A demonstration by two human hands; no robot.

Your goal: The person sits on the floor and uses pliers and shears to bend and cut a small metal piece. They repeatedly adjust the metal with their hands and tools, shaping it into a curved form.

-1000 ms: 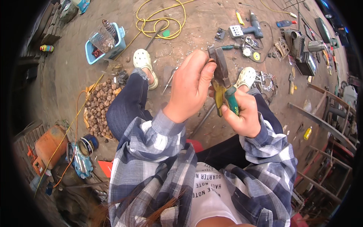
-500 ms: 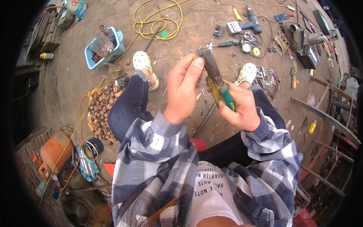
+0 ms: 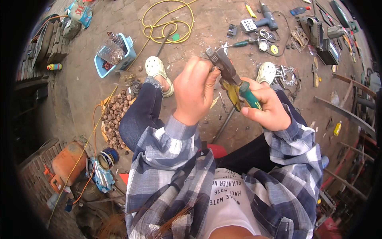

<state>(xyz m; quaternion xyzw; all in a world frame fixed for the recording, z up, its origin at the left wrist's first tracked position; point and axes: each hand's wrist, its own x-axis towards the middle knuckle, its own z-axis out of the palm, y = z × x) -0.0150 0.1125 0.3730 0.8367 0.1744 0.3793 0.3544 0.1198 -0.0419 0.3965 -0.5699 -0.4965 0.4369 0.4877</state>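
Observation:
My right hand [image 3: 266,107] is wrapped round the green handle of a pair of pliers [image 3: 230,67] with a yellow inner grip and dark jaws. The jaws point up and to the left, and their toothed faces show near the tip. Close beside the jaws, my left hand [image 3: 193,89] is closed, with thumb and fingertips pinched together. What it pinches is mostly hidden and too small to name. Both hands are raised over the floor between my knees.
Walnuts [image 3: 115,119] are heaped at my left knee. Beyond them stands a blue basket [image 3: 129,55] near a coiled yellow hose [image 3: 191,24]. A heat gun [image 3: 268,20] and scattered tools lie far right. An orange tank [image 3: 69,163] is at left, a metal frame [image 3: 346,111] at right.
The pliers' jaws are parted wider and their handles have spread a little. My left fingers have shifted lower along the jaws. The whole view has swung slightly, so everything sits farther right.

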